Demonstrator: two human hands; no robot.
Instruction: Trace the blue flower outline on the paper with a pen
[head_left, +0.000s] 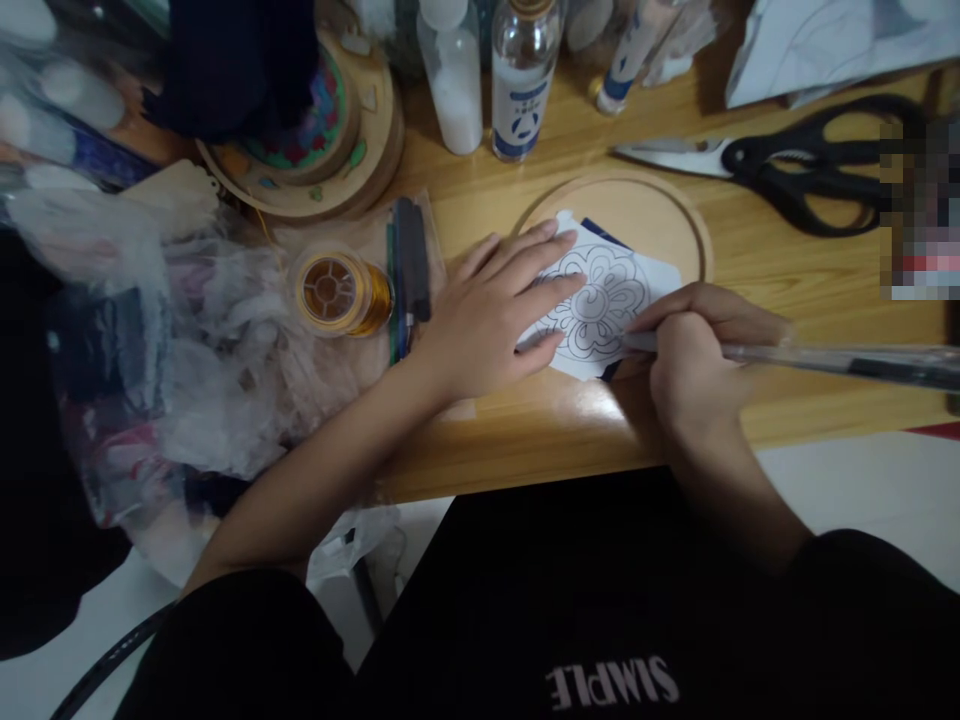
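Note:
My left hand (499, 315) lies flat with fingers spread over the left part of a white paper (660, 278) printed with a flower pattern in thin lines. In my right hand (697, 360) is a clear-barrelled pen (840, 362), its tip at the lower right edge of the flower. Fingers are wrapped round the pen near its tip. Dark blue material (606, 234) shows from under the paper's upper and lower edges. Beneath them sits a round wooden disc (675, 205) with a raised rim, partly covered by the paper and my left hand.
Black-handled scissors (780, 160) lie at the upper right. Behind stand a white bottle (454, 90) and a clear labelled bottle (523, 95). Left are a spool of golden thread (337, 290), dark pens (409, 260), crumpled plastic bags (225, 350) and stacked wooden rounds (375, 150).

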